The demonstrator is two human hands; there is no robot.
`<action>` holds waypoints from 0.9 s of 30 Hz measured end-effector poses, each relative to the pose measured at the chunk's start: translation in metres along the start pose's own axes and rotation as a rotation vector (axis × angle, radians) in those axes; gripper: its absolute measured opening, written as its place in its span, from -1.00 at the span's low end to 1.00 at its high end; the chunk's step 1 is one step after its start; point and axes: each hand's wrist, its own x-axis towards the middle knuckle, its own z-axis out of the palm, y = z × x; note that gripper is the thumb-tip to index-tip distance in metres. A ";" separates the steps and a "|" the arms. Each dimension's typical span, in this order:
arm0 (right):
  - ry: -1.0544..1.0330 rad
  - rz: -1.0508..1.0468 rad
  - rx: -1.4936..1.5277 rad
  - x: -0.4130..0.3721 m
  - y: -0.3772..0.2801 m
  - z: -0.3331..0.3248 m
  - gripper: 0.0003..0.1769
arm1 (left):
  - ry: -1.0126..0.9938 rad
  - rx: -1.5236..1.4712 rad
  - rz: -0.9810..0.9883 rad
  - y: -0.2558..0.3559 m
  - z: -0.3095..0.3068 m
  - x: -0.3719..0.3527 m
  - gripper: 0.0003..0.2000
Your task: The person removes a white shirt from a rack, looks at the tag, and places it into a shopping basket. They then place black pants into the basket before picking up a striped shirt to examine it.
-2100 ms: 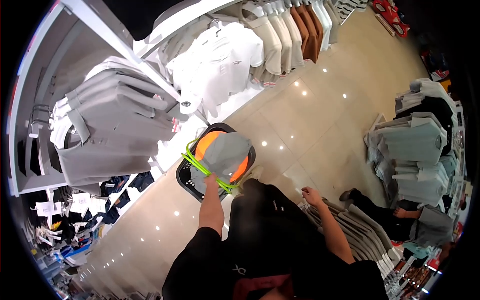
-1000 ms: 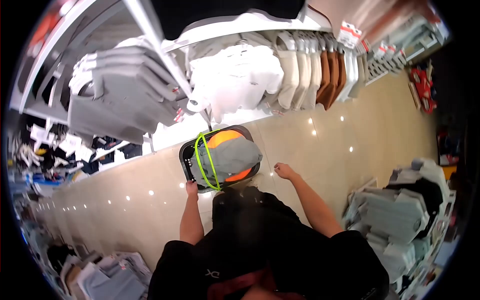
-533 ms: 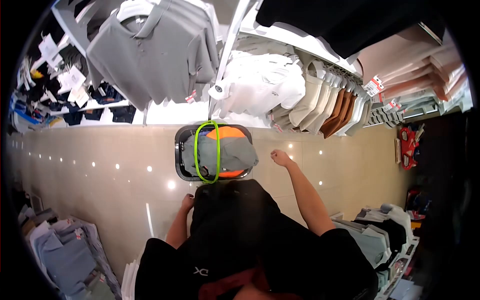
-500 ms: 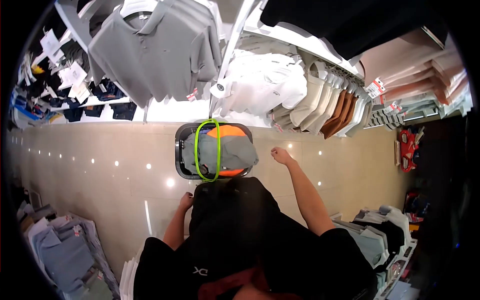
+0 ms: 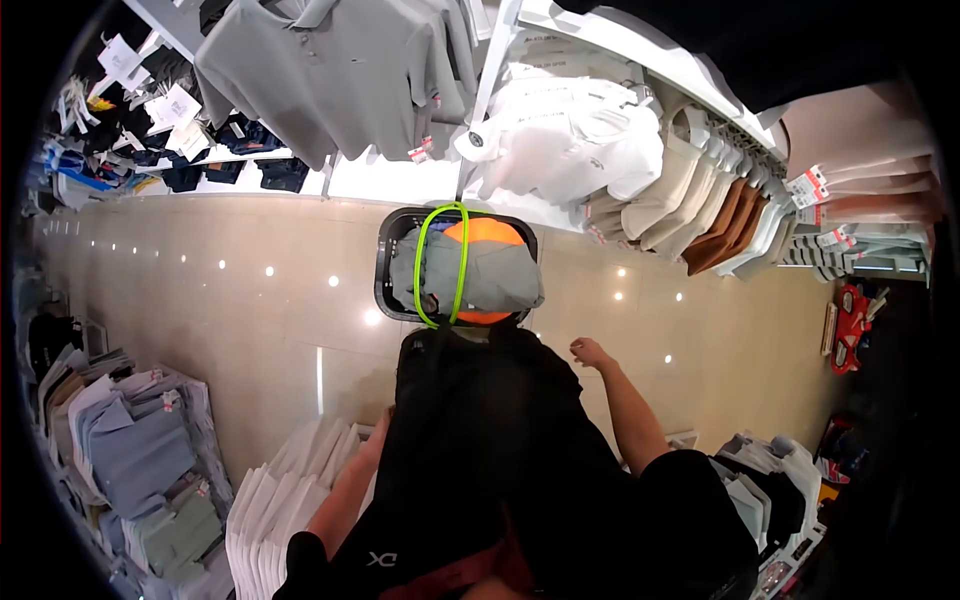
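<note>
A black shopping basket (image 5: 384, 285) with a raised lime-green handle (image 5: 463, 265) stands on the floor just ahead of my legs. Grey clothing (image 5: 505, 275) is piled inside it, with orange fabric (image 5: 488, 231) showing at both sides. My right hand (image 5: 590, 352) hangs in the air beside my right leg, apart from the basket, its fingers curled in with nothing seen in them. Close against my left side is my left hand (image 5: 382, 422), its fingers hidden by my dark clothes. White hanging shirts (image 5: 290, 490) are near my left forearm.
Along the far wall hang grey polo shirts (image 5: 330, 75), white shirts (image 5: 570, 145), and beige and brown ones (image 5: 725, 225). Folded jeans (image 5: 285, 175) lie on a shelf at left. Racks of clothes (image 5: 145, 455) stand behind me on both sides. Shiny tiled floor (image 5: 270, 330) runs between.
My view has shifted, so the basket and wall racks sit higher and farther right. My left hand has drawn back against my body; my right hand has moved back closer to my leg.
</note>
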 end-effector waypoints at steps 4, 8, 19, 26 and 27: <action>0.003 0.072 -0.030 0.032 0.030 -0.024 -0.64 | 0.046 0.134 0.026 -0.004 0.026 0.008 -0.62; 0.194 -0.246 0.122 0.089 -0.019 -0.079 -0.65 | 0.084 0.257 0.024 -0.009 0.052 0.012 -0.63; 1.213 -0.830 0.129 0.077 -0.213 -0.282 -0.57 | 0.182 0.379 -0.013 -0.032 0.117 0.005 -0.64; 1.211 -0.723 -0.023 0.084 -0.269 -0.341 -0.44 | 0.238 0.394 -0.018 -0.041 0.157 0.000 -0.65; 1.128 -0.645 -0.077 0.083 -0.274 -0.344 -0.44 | 0.243 0.397 -0.019 -0.042 0.162 0.000 -0.66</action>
